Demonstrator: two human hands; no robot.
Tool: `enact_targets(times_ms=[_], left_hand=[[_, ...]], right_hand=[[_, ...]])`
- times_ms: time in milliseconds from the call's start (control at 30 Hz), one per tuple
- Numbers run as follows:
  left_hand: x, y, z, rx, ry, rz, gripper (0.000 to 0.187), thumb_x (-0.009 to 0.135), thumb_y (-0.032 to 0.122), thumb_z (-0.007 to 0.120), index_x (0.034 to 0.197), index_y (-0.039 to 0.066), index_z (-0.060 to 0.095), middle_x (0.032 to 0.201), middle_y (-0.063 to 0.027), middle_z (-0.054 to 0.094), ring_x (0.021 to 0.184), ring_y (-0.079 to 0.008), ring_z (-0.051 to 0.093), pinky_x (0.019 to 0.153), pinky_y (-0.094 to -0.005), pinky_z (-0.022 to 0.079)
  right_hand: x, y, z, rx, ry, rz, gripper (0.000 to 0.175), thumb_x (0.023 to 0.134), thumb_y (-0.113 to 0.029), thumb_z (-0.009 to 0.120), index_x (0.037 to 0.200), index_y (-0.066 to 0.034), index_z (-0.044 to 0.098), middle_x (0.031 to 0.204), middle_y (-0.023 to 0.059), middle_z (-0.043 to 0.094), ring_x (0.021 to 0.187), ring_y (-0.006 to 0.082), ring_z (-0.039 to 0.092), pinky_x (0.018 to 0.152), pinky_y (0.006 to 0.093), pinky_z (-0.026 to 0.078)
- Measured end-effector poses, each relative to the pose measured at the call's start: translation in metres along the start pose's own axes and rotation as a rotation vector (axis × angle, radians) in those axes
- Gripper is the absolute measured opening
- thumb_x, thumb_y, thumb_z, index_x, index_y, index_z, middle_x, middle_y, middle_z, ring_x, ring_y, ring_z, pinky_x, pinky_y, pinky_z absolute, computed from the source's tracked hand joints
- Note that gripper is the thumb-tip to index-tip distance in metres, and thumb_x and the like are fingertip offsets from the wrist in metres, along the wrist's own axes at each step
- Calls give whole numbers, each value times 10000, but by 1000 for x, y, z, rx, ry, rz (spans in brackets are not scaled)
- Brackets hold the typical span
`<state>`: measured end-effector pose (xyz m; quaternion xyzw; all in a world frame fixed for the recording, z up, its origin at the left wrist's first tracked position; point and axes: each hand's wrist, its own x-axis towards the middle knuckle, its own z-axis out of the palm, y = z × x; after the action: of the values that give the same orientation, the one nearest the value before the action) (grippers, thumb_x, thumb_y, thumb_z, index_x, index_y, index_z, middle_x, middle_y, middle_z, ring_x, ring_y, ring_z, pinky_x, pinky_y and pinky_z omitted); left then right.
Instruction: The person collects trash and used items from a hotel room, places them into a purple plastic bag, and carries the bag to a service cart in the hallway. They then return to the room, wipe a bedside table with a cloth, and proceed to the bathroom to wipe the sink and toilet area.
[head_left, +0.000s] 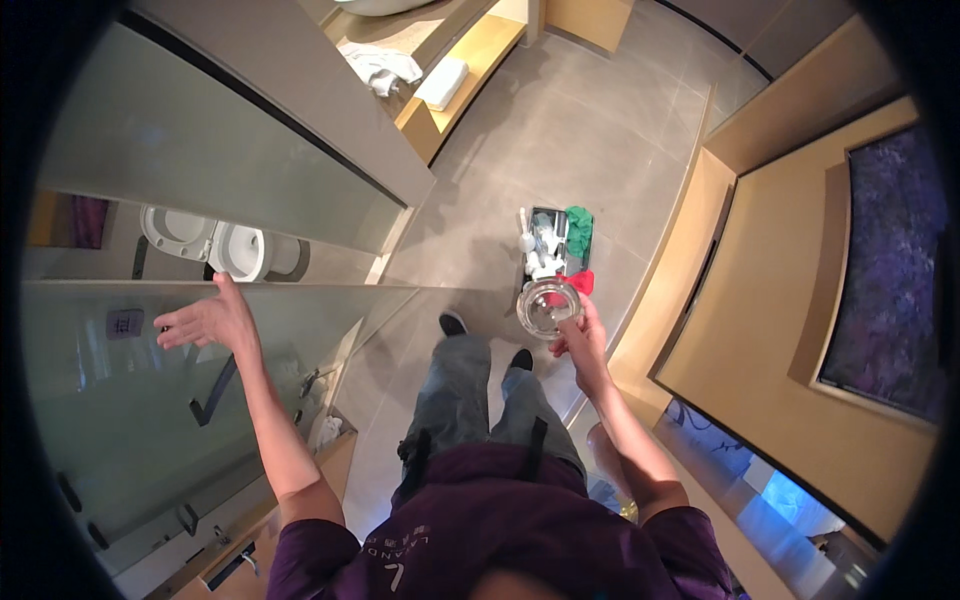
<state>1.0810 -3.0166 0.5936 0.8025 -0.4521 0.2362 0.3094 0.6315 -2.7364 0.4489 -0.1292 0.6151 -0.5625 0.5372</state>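
Note:
My right hand (583, 341) grips the edge of a round clear glass ashtray (549, 309), held out in front of my legs. Beyond it on the floor stands a dark caddy (562, 259). In it lie white bottles (546, 264), a green cloth (579, 231) and a red cloth (579, 283), which the ashtray partly overlaps in view. Off to the left, my left hand (206, 319) is raised with fingers spread and nothing in it. It appears in front of a frosted glass door (300, 322); whether it touches the glass I cannot tell.
A white toilet (244, 251) shows through the doorway on the left. A dark door handle (214, 394) is below my left hand. Ahead, a wooden shelf (480, 52) holds a folded white towel (444, 82). A wall-mounted screen (881, 277) and wooden panelling (757, 300) run along the right.

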Motion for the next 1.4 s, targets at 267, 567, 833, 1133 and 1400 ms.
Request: enact_targets(times_ms=[267,567,833,1133,1400], left_hand=[[-48,14,-15,-216,-534,408,1010,914,263,723,1622,-9,56,1644,-354,-124,1535,-507,-105,1234,-587,92],[-60,172,114,-982,-1468,347,569,1001,116,643,1519,52,417,1242,-180,691,1106,-243,696,951,-338,546],[-25,328,220,-1335,-1519,137,786,963,-48,582,1597,86,136,1360,-197,561,1186,-241,641,940,-343,550],[26,460,272,-1474,-1715,-272,668,996,78,616,1514,29,196,1178,-198,633,888,-212,717,718,-317,613],[109,602,428,-1432,-1378,-504,458,938,28,517,1368,-10,364,937,-166,700,648,-222,707,587,-297,584]], right_hand=[[114,-49,62,-24,75,47,685,936,-20,590,1559,-33,307,885,56,623,569,147,631,477,279,511],[263,-123,212,-39,-29,-21,683,954,-25,565,1540,-51,215,1001,154,606,660,215,690,566,315,582],[332,-226,312,149,-109,-172,557,963,-32,588,1456,-78,331,910,105,623,679,198,684,595,317,583],[443,-302,298,130,-172,-291,547,1012,-59,592,1490,-52,326,1027,108,664,759,154,690,632,275,577],[564,-404,306,-17,-304,-396,539,1027,-78,600,1513,-31,372,1244,136,575,854,142,670,768,273,568]])
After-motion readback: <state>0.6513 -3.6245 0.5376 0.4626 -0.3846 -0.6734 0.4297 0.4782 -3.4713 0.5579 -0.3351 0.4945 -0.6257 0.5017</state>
